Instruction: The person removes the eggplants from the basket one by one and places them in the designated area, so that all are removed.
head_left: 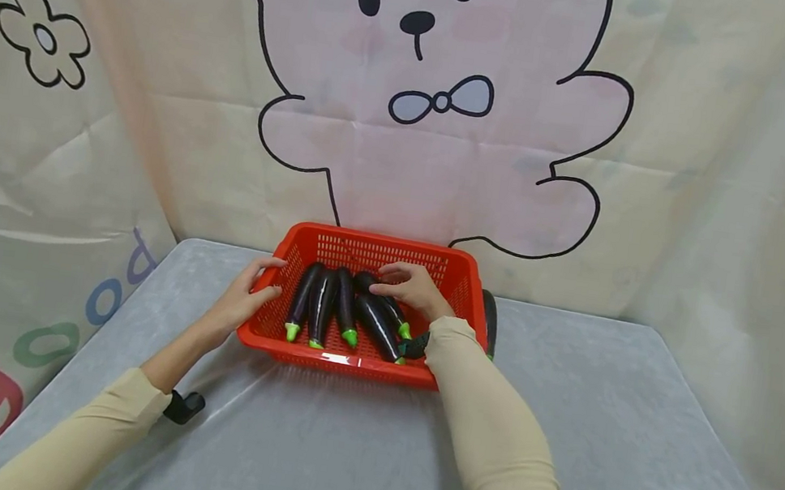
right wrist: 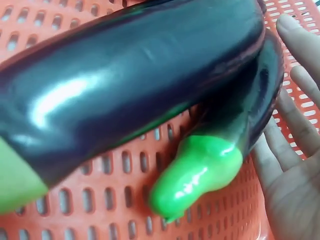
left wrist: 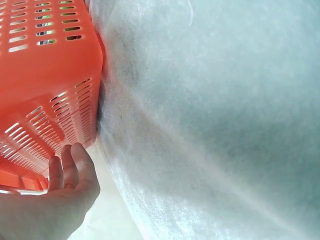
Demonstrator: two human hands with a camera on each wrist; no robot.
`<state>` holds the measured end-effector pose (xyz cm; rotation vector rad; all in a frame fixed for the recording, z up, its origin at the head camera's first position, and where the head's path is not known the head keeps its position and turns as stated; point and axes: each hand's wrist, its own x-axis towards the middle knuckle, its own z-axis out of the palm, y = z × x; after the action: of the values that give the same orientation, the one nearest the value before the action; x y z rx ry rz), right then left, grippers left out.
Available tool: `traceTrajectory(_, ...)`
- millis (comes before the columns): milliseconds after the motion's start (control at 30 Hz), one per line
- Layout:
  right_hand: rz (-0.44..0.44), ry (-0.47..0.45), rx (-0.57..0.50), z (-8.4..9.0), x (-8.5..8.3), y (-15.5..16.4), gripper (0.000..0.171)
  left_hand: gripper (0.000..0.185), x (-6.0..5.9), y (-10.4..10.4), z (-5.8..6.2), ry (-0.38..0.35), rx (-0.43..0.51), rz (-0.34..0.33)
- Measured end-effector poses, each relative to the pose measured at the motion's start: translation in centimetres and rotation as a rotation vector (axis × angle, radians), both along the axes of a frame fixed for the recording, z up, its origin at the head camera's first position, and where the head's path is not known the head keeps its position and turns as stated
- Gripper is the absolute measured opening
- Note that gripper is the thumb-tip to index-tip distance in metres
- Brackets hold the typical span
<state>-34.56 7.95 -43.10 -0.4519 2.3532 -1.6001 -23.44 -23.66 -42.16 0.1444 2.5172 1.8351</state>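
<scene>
A red plastic basket [head_left: 366,364] holds several glossy dark purple eggplants with green stem ends. At its left side is my left hand [head_left: 247,292], its fingers extended against the wall and rim. The left wrist view has these fingers [left wrist: 80,162] by the slotted outer wall. My right hand [head_left: 412,288] reaches inside, over the right-hand eggplants. In the right wrist view its fingers are spread, beside a slim eggplant [right wrist: 265,85] with a bright green end. A thicker eggplant [right wrist: 135,75] lies across that one. Nothing is visibly gripped by either hand.
Outside the basket's right wall, partly hidden, stands a dark object [head_left: 490,318] with a bit of green, resembling another eggplant. A grey cloth covers the table [head_left: 330,450]. Behind it hangs a printed curtain [head_left: 514,211].
</scene>
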Motion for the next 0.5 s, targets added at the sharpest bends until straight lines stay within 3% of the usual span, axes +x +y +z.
traceTrajectory(500, 0.005, 0.072, 0.047, -0.7, -0.2, -0.56, 0.043, 0.047, -0.05, -0.15, -0.26, 0.015, 0.007, -0.012)
